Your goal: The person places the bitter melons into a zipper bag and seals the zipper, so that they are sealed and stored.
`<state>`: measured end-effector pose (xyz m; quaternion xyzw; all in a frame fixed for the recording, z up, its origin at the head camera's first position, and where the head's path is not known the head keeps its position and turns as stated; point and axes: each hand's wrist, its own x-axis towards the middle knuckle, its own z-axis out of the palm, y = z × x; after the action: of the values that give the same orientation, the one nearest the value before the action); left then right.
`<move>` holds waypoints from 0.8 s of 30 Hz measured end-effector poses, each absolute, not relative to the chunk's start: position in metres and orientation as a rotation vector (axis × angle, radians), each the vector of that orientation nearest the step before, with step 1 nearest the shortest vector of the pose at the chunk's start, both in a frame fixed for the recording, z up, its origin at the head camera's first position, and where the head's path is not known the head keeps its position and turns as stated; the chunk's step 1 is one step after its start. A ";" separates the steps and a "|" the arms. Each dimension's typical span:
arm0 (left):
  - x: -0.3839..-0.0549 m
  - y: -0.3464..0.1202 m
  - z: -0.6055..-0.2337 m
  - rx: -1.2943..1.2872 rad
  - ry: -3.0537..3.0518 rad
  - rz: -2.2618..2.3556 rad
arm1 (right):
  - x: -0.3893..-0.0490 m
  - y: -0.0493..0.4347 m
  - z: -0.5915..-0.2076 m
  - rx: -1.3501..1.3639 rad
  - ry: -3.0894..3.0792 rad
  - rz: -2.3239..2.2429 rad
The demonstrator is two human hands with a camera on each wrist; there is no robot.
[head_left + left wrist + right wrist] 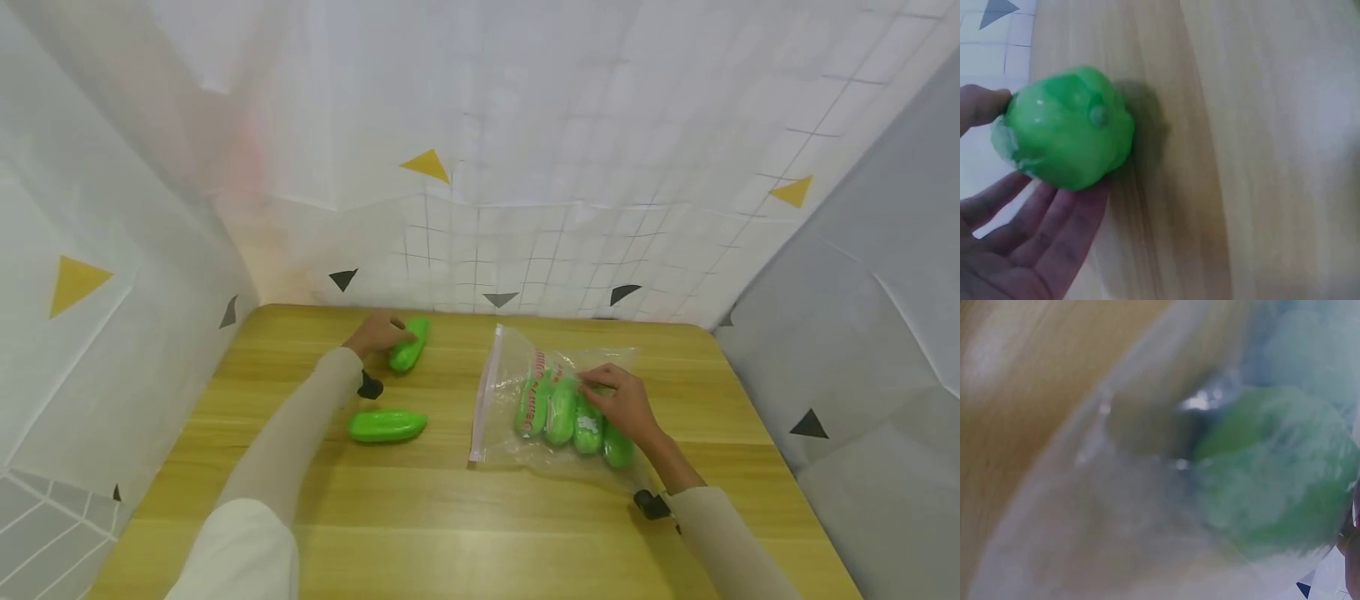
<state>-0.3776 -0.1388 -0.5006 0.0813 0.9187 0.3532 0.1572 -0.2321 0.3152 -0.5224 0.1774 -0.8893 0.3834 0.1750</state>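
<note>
My left hand [381, 332] holds a glossy green cucumber-shaped vegetable [409, 345] near the table's back edge. In the left wrist view its rounded end [1069, 128] faces the camera, with the thumb on one side and the fingers along the other. A second green vegetable [387, 425] lies crosswise on the table, closer to the front. To the right is a clear zip bag [495, 392] with red print, lying flat with several green vegetables [561, 412] side by side inside. My right hand [624, 404] pinches the bag's upper film over them; its fingertips are partly hidden.
The wooden table [450, 517] meets a white sheet wall [525, 250] at the back, with more sheets at both sides. The bag's pink zip edge [483, 400] faces left. Dark wrist cameras [651, 504] sit at both wrists.
</note>
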 end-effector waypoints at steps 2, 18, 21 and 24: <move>-0.376 -0.139 -0.501 0.214 2.602 1.025 | -0.232 0.315 -0.521 0.511 -2.514 1.087; -0.368 -0.133 -0.517 0.232 2.490 1.261 | -0.231 0.313 -0.518 0.512 -2.518 1.091; -0.360 -0.126 -0.519 0.233 2.451 1.314 | -0.230 0.313 -0.519 0.515 -2.509 1.077; -0.352 -0.119 -0.520 0.235 2.407 1.366 | -0.230 0.313 -0.521 0.517 -2.504 1.077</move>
<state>-0.3520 -0.1192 -0.5200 0.0833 0.8524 0.4836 0.1808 -0.2296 0.3129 -0.5206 0.1833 -0.8874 0.3815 0.1827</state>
